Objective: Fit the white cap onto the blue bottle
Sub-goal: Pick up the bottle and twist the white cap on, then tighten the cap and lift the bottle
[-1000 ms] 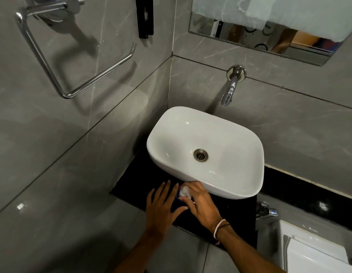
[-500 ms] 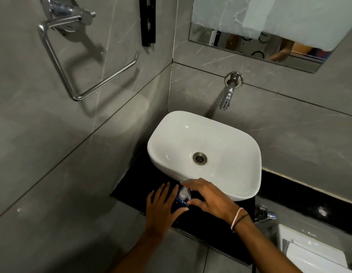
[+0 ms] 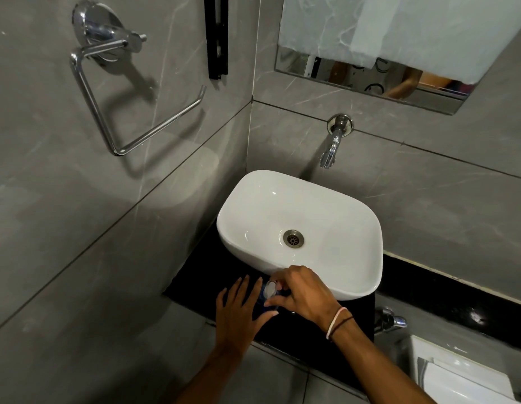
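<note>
Below the glossy white oval ceramic basin, on the black stone counter, our left hand steadies the small blue plastic bottle, fingers spread. Our right hand has swung round, fingers pinching the little round white cap, now atop the neck, probably seating.

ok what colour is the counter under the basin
Black, glossy counter beneath the white basin; head view.
</note>
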A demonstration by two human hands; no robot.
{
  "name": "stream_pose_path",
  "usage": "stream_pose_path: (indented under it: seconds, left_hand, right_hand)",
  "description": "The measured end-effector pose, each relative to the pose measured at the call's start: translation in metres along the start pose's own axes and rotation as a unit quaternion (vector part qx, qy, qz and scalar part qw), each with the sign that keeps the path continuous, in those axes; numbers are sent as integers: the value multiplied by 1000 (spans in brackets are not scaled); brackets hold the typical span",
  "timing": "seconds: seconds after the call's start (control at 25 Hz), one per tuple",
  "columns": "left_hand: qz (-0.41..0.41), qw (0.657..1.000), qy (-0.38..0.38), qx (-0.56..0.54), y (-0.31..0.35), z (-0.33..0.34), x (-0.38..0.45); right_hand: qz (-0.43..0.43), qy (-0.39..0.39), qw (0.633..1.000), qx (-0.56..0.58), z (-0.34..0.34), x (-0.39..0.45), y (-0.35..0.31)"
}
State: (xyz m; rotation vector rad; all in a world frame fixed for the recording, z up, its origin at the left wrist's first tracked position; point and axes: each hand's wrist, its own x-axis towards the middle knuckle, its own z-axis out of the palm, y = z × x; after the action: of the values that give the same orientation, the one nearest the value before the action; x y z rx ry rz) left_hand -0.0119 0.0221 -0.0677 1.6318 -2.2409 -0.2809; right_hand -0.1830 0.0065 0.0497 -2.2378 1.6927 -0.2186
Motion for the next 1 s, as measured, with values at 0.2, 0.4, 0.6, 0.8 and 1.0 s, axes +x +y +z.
stream_pose_path:
  seconds: [0.2, 0.4, 0.6, 0.8, 1.0]
  left_hand:
    - [-2, 1000, -10, 5, 0, 2, -1]
    - [-5, 1000, -12, -16, 2, -3, 0]
    - [-60, 967, -5, -247, -4, -1, -2]
    - [-134, 901, -38, -410, -10, -6, 1]
    - [-143, 896, -21, -420, -38, -19, 14]
  right_hand:
    - [18, -4, 1000, 6, 1, -2, -1]
    - [53, -8, 996, 78, 2, -11, 1]
    - [204, 3, 910, 362, 40, -39, 34]
    - [276, -49, 832, 478, 79, -32, 33]
    - [259, -22, 842, 473, 96, 7, 14]
